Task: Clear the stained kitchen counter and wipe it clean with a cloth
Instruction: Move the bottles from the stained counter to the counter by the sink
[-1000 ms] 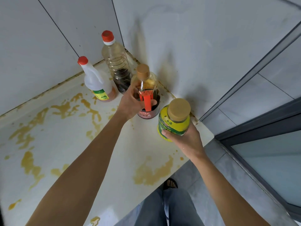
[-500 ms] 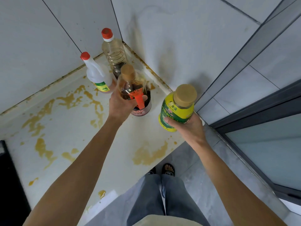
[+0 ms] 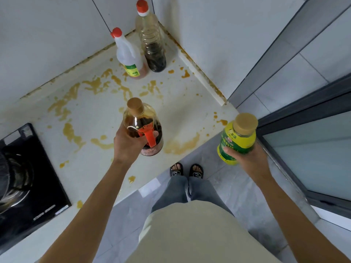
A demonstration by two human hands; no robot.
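Gripping a dark bottle (image 3: pixel 143 130) by its orange handle, the left hand (image 3: pixel 129 143) held it above the stained counter (image 3: pixel 91 118); the right hand (image 3: pixel 247 158) clasped a yellow bottle (image 3: pixel 237 141) beyond the counter's edge. White bottle (image 3: pixel 129 56) and clear bottle (image 3: pixel 152 40) stood touching in the corner, stove (image 3: pixel 28 177) at left

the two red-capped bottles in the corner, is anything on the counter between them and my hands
Nothing visible stands between. The white squeeze bottle and the tall clear bottle stand past bare, stained counter. But both hands are full: the left hand grips the handled bottle, the right hand the yellow bottle.
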